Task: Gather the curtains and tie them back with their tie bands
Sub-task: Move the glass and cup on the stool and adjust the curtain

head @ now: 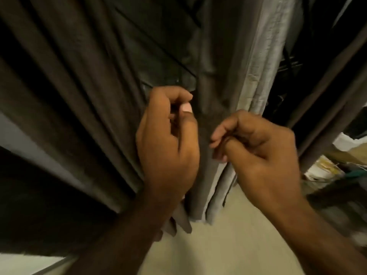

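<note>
Both hands curled in front of the gathered curtain [210, 80], mid-frame.
Left hand [168, 139] and right hand [258, 149] have fingers curled toward thumbs; blur hides whether either pinches anything, so we can't tell. A strip [179, 217] hangs under the left wrist, its top hidden; band or curtain edge, we can't say. Pale lining [258, 76] shows on the bunch's right. Clutter [327, 167] far right is unreadable.
</note>
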The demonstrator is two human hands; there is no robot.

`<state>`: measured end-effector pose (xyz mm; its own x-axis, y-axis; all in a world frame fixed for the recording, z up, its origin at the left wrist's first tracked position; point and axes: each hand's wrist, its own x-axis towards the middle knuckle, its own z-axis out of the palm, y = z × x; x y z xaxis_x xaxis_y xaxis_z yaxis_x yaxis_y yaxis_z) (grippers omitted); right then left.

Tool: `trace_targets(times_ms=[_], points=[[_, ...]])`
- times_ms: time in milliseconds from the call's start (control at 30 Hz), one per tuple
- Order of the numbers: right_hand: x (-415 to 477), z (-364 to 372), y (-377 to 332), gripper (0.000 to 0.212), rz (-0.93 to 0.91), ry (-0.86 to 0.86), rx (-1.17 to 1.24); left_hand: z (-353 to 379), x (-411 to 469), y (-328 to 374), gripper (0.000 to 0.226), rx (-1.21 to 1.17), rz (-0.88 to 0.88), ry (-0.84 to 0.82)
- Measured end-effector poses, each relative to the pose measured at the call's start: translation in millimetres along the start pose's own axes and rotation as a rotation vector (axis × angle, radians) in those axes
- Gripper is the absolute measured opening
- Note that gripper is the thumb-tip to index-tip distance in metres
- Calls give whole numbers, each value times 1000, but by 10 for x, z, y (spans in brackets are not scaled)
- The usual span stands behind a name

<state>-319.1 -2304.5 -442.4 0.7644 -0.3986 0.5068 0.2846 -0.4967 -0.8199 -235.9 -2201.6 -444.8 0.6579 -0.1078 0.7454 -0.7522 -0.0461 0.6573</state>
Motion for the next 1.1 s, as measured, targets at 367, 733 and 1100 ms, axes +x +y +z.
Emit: trace_targets(times_ms=[367,733,1100], points=[[-215,1385,2076,46,511,-377,-382,-247,-1047,-2019,39,656,-627,-320],[-757,2489,4108,109,803,-463,-625,-452,-2080,-3783,45,870,-622,-382],[-696,3050,5430,79,745,-206,-435,-294,-2309,-4520,35,627,-509,-262]])
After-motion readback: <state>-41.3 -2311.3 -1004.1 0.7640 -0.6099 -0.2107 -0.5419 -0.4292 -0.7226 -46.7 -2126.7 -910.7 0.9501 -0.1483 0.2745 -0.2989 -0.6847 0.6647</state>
